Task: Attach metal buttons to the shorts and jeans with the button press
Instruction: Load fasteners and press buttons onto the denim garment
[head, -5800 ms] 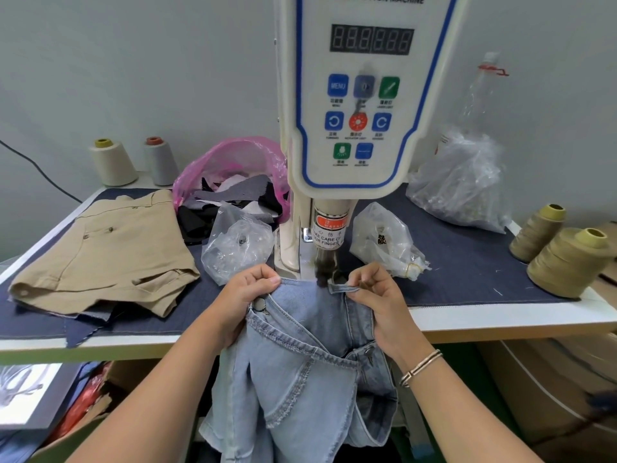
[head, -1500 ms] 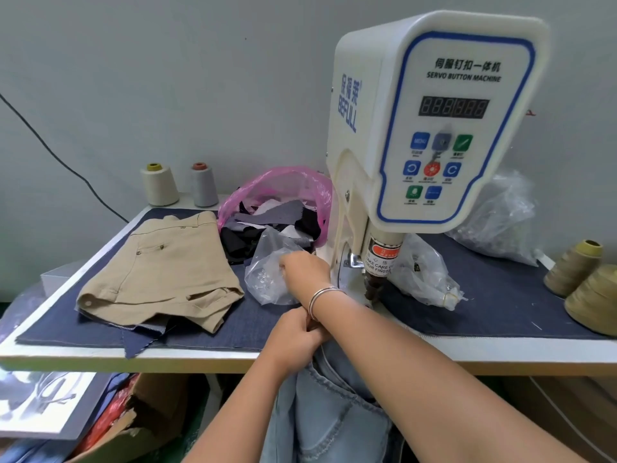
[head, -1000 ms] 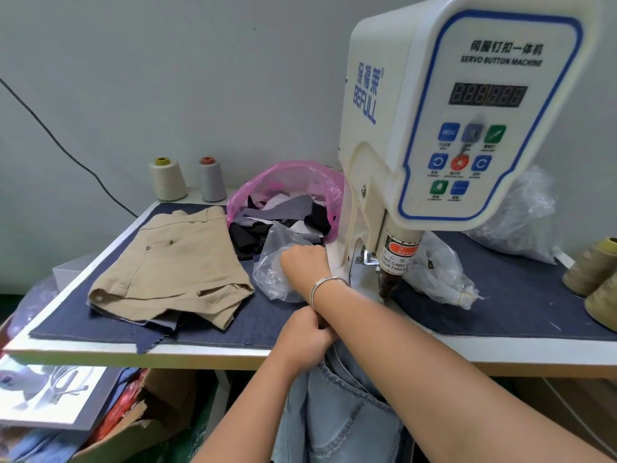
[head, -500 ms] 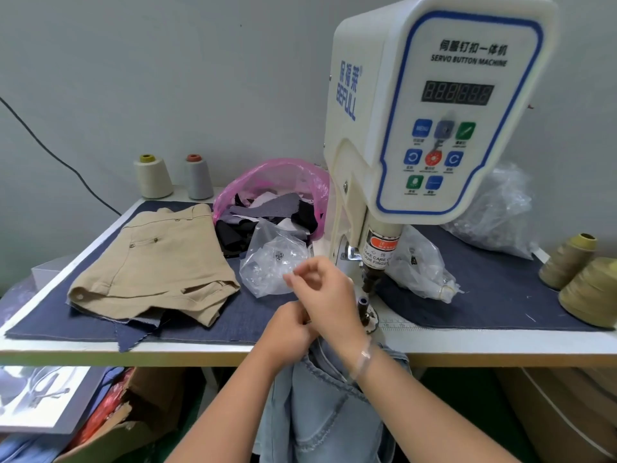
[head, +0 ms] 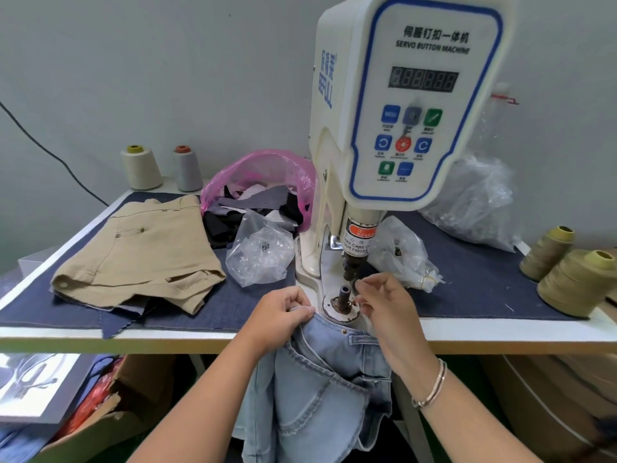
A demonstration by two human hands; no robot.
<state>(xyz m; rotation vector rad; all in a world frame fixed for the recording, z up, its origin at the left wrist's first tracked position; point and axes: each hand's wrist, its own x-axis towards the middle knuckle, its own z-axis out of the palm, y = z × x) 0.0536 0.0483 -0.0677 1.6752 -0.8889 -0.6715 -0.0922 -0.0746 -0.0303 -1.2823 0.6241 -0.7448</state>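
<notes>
Your left hand [head: 278, 315]: fingers curled, pinching the waistband of the pale denim jeans [head: 320, 379], which hang lengthwise off the bench [head: 167, 339] edge toward 6 o'clock. Right hand [head: 384, 305]: fingertips pinched together beside the button press [head: 400, 128]'s rusty round lower die [head: 342, 300]; contents too small to tell.

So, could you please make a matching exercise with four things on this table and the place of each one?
Things:
1. khaki shorts
2. pink bag of fabric scraps
3. olive thread cones
4. denim jeans

Places:
A. far right of the table
B. hanging over the front edge, held by the left hand
C. flat on the left side
D. behind the clear bag, left of the machine

Pairs: 1-C, 2-D, 3-A, 4-B
</notes>
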